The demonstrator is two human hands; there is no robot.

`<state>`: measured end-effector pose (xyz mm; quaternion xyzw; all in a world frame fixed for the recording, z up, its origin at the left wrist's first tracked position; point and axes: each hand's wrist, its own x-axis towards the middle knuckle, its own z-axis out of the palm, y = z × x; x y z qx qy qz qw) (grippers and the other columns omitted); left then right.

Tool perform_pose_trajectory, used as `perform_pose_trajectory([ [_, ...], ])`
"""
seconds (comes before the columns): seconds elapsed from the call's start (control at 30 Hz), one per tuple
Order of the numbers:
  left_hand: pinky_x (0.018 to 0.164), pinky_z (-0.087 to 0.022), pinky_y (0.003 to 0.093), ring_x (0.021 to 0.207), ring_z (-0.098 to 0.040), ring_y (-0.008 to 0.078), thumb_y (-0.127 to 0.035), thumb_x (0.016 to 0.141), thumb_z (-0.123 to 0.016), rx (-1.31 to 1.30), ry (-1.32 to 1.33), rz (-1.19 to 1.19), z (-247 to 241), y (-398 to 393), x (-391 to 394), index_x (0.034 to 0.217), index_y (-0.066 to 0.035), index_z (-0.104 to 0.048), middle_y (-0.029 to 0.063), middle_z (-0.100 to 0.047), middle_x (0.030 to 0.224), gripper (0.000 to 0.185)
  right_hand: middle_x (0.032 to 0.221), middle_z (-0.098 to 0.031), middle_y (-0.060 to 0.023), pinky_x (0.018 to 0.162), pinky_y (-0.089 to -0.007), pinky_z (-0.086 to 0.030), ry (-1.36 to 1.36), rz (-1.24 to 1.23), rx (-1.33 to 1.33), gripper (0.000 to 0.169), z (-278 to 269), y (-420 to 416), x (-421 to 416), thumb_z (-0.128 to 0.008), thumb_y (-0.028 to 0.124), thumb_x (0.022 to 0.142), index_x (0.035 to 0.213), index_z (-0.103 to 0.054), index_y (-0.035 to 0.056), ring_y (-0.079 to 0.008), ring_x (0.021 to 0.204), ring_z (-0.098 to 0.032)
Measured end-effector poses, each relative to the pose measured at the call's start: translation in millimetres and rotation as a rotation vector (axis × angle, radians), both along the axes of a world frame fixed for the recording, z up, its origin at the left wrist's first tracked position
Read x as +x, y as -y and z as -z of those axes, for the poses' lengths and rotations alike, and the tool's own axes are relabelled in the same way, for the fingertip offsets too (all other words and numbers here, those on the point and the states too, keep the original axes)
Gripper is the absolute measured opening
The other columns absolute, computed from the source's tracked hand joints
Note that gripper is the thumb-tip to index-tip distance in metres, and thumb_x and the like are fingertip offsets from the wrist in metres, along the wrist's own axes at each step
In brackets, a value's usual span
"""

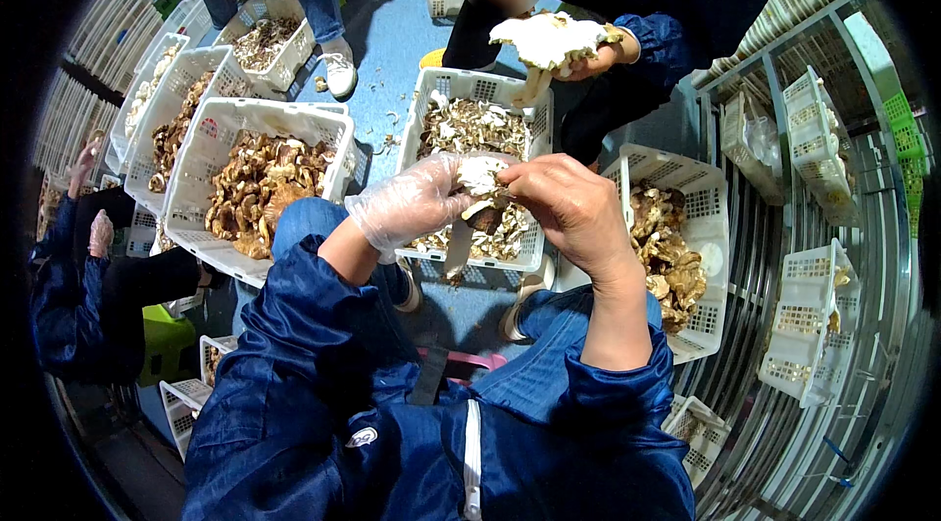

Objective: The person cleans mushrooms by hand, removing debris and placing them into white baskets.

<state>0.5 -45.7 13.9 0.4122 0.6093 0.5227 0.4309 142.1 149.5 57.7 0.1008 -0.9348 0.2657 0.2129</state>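
Note:
My left hand (pixel 423 192), in a clear plastic glove, holds a pale, ragged mushroom (pixel 481 179) by its left side. The bare fingers of my right hand (pixel 570 206) pinch the same mushroom from the right. A dark brown piece (pixel 487 218) shows beneath it. From under the mushroom a flat knife blade (pixel 459 249) points down towards me; its handle is hidden, and I cannot tell which hand has it. Both hands are above a white plastic crate (pixel 413 153) with many pale mushroom trimmings (pixel 478 125) inside.
A crate (pixel 342 125) of brown mushrooms stands left of my knee, another (pixel 709 227) right. Opposite, a person's hand (pixel 599 61) holds a large pale mushroom (pixel 551 39). Other people sit at the left. Racks with crates (pixel 798 330) line the right.

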Motion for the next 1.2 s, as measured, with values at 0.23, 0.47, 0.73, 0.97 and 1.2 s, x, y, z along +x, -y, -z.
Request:
perform_pose_trajectory([
  [0.23, 0.098, -0.051, 0.0313, 0.107, -0.063, 0.0122, -0.005, 0.100, -0.064, -0.043, 0.166, 0.044, 8, 5, -2, 0.149, -0.001, -0.054, 0.0041, -0.068, 0.127, 0.050, 0.106, -0.078, -0.0010, 0.078, -0.0377, -0.062, -0.050, -0.074, -0.027, 0.024, 4, 2, 1, -0.078, 0.005, 0.080, 0.102, -0.071, 0.0119, -0.0244, 0.098, -0.075],
  [0.47, 0.106, -0.048, 0.0333, 0.122, -0.061, 0.0150, -0.008, 0.101, -0.062, 0.006, 0.287, 0.067, 7, 6, 2, 0.147, 0.000, -0.054, 0.0078, -0.067, 0.135, 0.048, 0.094, -0.078, -0.0084, 0.073, -0.0343, -0.061, -0.107, 0.154, -0.088, 0.011, 7, 4, -2, -0.077, 0.014, 0.095, 0.102, -0.072, 0.0080, -0.0232, 0.084, -0.078],
  [0.73, 0.110, -0.047, 0.0347, 0.125, -0.060, 0.0156, -0.005, 0.099, -0.063, 0.018, 0.114, 0.024, 13, 2, 0, 0.152, -0.001, -0.050, 0.0071, -0.067, 0.135, 0.055, 0.101, -0.079, -0.0083, 0.077, -0.0298, -0.058, 0.269, 0.160, -0.697, 0.016, 5, 5, 5, -0.078, 0.015, 0.096, 0.105, -0.075, 0.0030, -0.0133, 0.088, -0.074],
  [0.97, 0.098, -0.054, 0.0332, 0.108, -0.066, 0.0149, -0.003, 0.100, -0.064, -0.036, 0.013, 0.078, 21, 4, 3, 0.142, -0.003, -0.060, 0.0099, -0.074, 0.115, 0.042, 0.091, -0.078, -0.0125, 0.071, -0.0357, -0.058, 0.290, 0.216, -0.400, 0.015, -4, 11, 3, -0.075, 0.019, 0.097, 0.101, -0.073, 0.0050, -0.0246, 0.080, -0.077],
  [1.2, 0.102, -0.052, 0.0319, 0.111, -0.065, 0.0131, -0.001, 0.099, -0.064, 0.016, 0.285, 0.091, 4, 3, 5, 0.144, -0.005, -0.060, 0.0056, -0.073, 0.120, 0.045, 0.101, -0.080, -0.0122, 0.077, -0.0336, -0.058, 0.235, 0.234, -0.693, 0.016, -3, 4, 5, -0.076, 0.019, 0.096, 0.098, -0.071, 0.0037, -0.0186, 0.090, -0.076],
])
